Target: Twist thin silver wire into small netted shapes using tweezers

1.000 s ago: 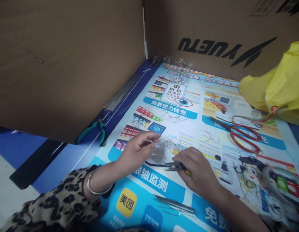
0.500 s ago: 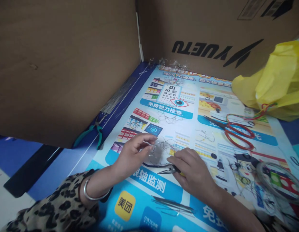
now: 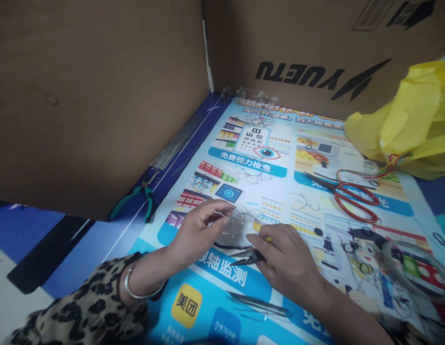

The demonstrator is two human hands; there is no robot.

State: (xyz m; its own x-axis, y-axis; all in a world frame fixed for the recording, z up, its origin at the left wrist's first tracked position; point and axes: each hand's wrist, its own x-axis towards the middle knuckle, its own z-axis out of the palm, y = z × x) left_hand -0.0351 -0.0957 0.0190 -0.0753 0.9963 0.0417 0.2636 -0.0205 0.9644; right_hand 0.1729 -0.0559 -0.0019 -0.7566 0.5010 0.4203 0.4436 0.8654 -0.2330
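Note:
My left hand (image 3: pixel 203 227) is closed, with thumb and fingers pinching a thin bent wire piece (image 3: pixel 228 225). My right hand (image 3: pixel 285 254) is wrapped round a pair of needle-nose pliers (image 3: pixel 248 257), whose dark jaws point left and stand a little apart. A bit of yellow handle shows above the right fingers. Between the hands and just beyond them lies a looped wire shape (image 3: pixel 248 214) on the printed poster. Short straight wires (image 3: pixel 258 304) lie in a bundle in front of the right hand.
Red-handled scissors (image 3: pixel 357 199) and a yellow bag (image 3: pixel 405 124) are at the right, near a wire coil (image 3: pixel 418 268). Green-handled pliers (image 3: pixel 134 196) rest on the left, below a bundle of straight wires (image 3: pixel 177 143). Cardboard walls (image 3: pixel 100 96) stand at the left and back.
The pliers' jaws have opened wider and turned slightly, and the right hand has shifted a little. My left hand has stayed almost in place, still pinching the wire.

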